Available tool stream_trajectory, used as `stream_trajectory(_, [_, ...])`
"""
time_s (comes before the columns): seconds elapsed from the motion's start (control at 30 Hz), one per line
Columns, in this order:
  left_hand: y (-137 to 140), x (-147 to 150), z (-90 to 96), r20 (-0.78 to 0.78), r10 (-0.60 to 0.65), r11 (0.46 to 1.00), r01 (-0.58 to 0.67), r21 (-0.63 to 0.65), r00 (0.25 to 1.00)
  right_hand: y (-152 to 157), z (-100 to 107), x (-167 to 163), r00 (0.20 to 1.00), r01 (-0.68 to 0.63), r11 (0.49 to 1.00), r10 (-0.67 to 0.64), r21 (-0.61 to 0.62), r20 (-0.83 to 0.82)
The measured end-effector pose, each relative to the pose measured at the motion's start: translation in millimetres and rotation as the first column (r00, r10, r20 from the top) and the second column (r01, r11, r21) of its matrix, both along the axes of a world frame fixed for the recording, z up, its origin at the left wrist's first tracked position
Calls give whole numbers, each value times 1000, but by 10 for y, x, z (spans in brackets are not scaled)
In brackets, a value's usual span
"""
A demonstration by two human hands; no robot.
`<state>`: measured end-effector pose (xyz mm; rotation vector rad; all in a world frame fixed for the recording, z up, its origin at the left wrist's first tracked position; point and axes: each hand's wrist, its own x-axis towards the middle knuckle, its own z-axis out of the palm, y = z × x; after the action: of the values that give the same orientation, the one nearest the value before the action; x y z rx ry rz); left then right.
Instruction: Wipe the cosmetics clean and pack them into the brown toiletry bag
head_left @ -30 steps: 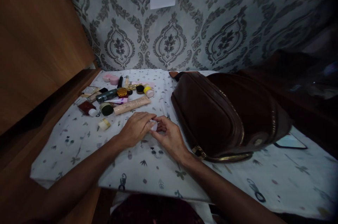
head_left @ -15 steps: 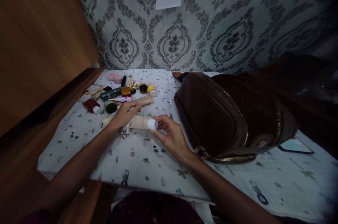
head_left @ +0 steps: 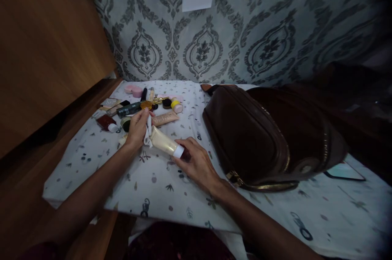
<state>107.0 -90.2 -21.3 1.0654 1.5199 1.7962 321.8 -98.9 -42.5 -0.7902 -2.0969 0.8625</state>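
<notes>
Pale tube (head_left: 163, 141), white cap (head_left: 178, 152) on, held over the table (head_left: 165, 205) and not yet set down: right hand (head_left: 198, 165) pinching the capped end, left hand (head_left: 137, 128) pinching crumpled white tissue (head_left: 148, 135) at the other, handling seemingly unfinished.

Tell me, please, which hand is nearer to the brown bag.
The right hand: it is just left of the brown bag; the left hand is farther left, beyond the pale tube.
</notes>
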Motion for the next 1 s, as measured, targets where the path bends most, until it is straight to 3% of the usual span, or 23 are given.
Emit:
stream_trajectory(0.07, [-59, 25, 33, -199, 79, 996, -69, 57, 977, -2, 4, -8, 1000, 18, 999, -18, -32, -8])
stream_trajectory(0.13, [-141, 94, 65, -432, 145, 985, -88, 148, 890, 1, 4, -22, 998, 45, 995, -49, -91, -37])
stream_trajectory(0.2, [-229, 217, 77, -657, 141, 971, 27, 238, 741, 12, 2, -37, 994, 73, 982, -86, -175, -71])
stream_trajectory(0.27, [-295, 367, 67, -840, 94, 934, 244, 260, 534, 26, 6, -49, 990, 65, 954, -97, -293, -98])
stream_trajectory(0.37, [-317, 517, 45, -963, 115, 868, 446, 217, 245, 35, 36, -52, 980, -60, 859, -47, -508, -196])
stream_trajectory(0.4, [-306, 522, 46, -971, 137, 869, 447, 212, 194, 34, 50, -49, 970, -115, 816, -29, -567, -240])
stream_trajectory(0.47, [-270, 458, 67, -970, 177, 899, 373, 227, 164, 27, 72, -45, 952, -199, 739, -10, -643, -306])
stream_trajectory(0.53, [-234, 332, 103, -960, 198, 936, 252, 244, 196, 19, 77, -44, 942, -241, 692, -2, -680, -336])
stream_trajectory(0.6, [-208, 209, 136, -936, 190, 960, 145, 241, 297, 15, 62, -50, 930, -284, 651, 7, -704, -368])
stream_trajectory(0.77, [-147, 117, 98, -656, 110, 986, 0, 166, 747, 0, 26, -62, 875, -440, 483, 44, -757, -481])
stream_trajectory(0.83, [-109, 136, 38, -500, 56, 995, -8, 98, 864, -11, 28, -59, 847, -498, 414, 42, -762, -530])
stream_trajectory(0.9, [-76, 159, -21, -385, 18, 999, 0, 46, 923, -16, 31, -57, 820, -549, 344, 44, -762, -571])
stream_trajectory(1.0, [-70, 210, -73, -353, 23, 1000, -23, 4, 935, 0, 24, -61, 788, -597, 256, 9, -760, -616])
